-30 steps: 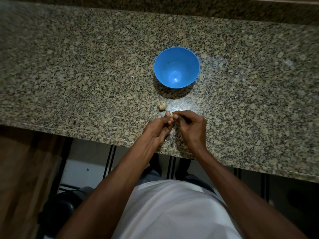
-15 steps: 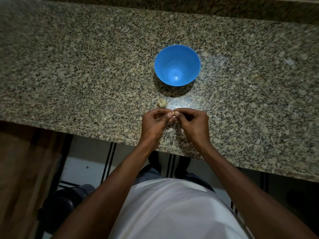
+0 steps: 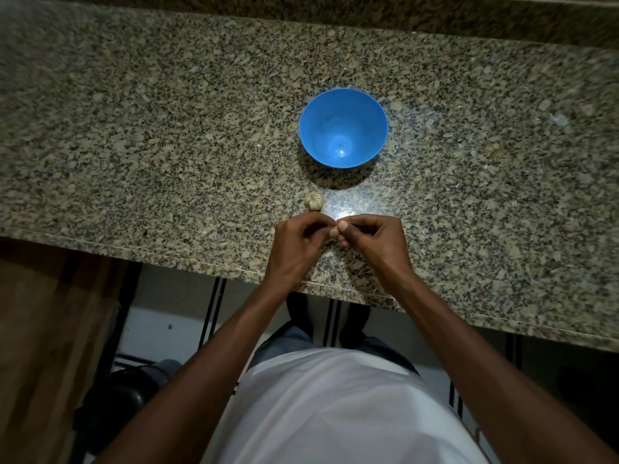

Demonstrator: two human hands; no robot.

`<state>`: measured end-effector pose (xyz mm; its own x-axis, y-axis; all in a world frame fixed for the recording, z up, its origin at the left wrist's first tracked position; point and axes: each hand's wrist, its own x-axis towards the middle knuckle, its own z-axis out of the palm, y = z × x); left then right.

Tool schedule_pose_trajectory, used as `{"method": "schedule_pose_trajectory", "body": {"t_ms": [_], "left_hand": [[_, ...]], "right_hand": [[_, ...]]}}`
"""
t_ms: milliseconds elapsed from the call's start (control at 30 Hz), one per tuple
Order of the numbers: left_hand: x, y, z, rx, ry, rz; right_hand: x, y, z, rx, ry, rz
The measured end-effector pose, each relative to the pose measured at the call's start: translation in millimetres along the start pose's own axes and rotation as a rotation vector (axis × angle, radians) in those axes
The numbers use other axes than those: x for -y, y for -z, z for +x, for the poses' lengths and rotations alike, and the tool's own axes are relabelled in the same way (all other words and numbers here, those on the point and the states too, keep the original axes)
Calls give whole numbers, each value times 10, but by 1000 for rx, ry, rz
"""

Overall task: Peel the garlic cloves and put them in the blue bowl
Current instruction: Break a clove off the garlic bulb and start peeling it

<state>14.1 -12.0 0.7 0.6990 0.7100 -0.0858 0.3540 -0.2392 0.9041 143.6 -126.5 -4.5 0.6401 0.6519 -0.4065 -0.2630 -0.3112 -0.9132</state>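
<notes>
Speckled granite bench [image 3: 167, 135] with a polished top carries the task items, and its near edge runs across the view just below the hands. Round blue plastic bowl [image 3: 343, 128] stands upright on the bench, centred ahead of the person; nothing is visible inside it. Small pale garlic head [image 3: 314, 200], a cluster of cloves, lies on the bench just in front of the bowl, apart from its base and near the left hand [image 3: 294, 244].

Left hand is held above the near part of the bench with its fingers curled and its thumb and fingertips brought together at the midline. Right hand [image 3: 376, 242] mirrors it, fingers curled, thumb and forefinger pinched against those of the left hand. Both hands pinch a small object where the fingertips meet; only a pale sliver shows between them, too small to identify for certain, consistent with a single garlic clove [image 3: 336, 226]. Both forearms extend from the lower corners of the view toward the bench. White shirt [image 3: 335, 406] of the person fills the lower centre, with a floor visible beneath the bench edge.
</notes>
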Motion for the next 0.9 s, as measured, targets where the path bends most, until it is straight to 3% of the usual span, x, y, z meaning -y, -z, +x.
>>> {"method": "schedule_pose_trajectory", "body": {"t_ms": [133, 367, 567, 900], "left_hand": [[-23, 29, 18, 12, 92, -77], [-68, 76, 43, 77, 64, -46], [-28, 85, 128, 239, 160, -81], [0, -25, 104, 209, 307, -279]], "right_hand": [[4, 18, -11, 53, 12, -21], [23, 32, -14, 94, -4, 35], [-25, 78, -25, 126, -80, 147], [-90, 83, 7, 126, -122, 267]]}}
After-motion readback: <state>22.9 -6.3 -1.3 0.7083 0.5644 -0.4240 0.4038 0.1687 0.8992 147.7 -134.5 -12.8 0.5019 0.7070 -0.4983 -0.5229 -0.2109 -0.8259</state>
